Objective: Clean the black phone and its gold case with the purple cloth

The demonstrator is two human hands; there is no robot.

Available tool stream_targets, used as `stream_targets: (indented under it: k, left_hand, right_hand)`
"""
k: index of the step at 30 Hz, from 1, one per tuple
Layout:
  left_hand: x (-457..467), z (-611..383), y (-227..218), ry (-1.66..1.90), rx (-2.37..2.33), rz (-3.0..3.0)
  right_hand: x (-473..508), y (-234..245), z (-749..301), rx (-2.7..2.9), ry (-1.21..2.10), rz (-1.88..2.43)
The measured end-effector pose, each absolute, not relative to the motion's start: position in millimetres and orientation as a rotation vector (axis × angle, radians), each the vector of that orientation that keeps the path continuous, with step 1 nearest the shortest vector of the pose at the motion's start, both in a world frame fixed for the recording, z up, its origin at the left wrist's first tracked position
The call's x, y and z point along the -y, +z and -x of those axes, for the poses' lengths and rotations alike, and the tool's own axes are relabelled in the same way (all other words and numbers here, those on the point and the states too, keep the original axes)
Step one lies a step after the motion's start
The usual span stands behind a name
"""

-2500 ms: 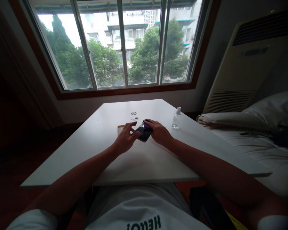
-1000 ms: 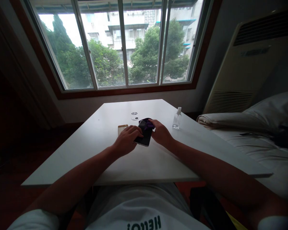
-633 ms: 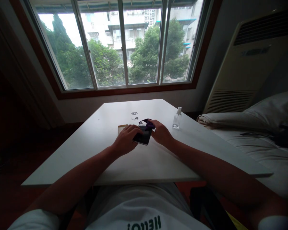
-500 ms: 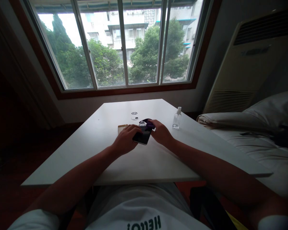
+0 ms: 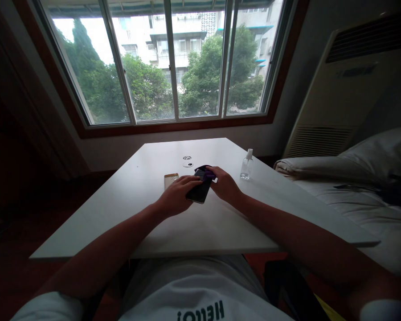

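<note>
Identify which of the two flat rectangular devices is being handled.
The dark phone, gripped by the left hand and met by the right hand holding a purple cloth; the pale gold one lies flat, left of it.

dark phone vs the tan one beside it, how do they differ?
Colour: the dark phone is black; the tan phone is pale gold. Handling: the left hand grips the dark phone while the right hand presses a purple cloth on its far end; the tan phone lies ungripped on the white table. View: the dark phone's face mostly shows; the tan phone is partly hidden behind the left hand. Both are flat slabs.
</note>
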State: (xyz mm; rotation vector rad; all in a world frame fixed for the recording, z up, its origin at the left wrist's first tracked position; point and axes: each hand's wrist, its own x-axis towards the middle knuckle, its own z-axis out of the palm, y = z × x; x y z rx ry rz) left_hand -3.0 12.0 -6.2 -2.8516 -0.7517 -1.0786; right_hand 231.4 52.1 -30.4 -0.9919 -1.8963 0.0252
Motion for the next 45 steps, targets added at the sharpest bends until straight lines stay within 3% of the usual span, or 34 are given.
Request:
stream_targets:
  k: [29,39,45]
  left_hand:
    - [-4.9,1.6,1.4,-1.24,0.465,2.732]
    - [-3.0,1.1,-0.2,-1.195,0.438,2.754]
    - [-5.4,0.6,-2.0,-1.442,0.603,2.724]
  right_hand:
    - [-45.1,-28.2,-229.5,1.998,0.032,0.978]
    - [-27.4,-20.2,-220.9,2.226,0.082,0.72]
    - [-14.5,-10.8,-216.9,2.209,0.114,0.627]
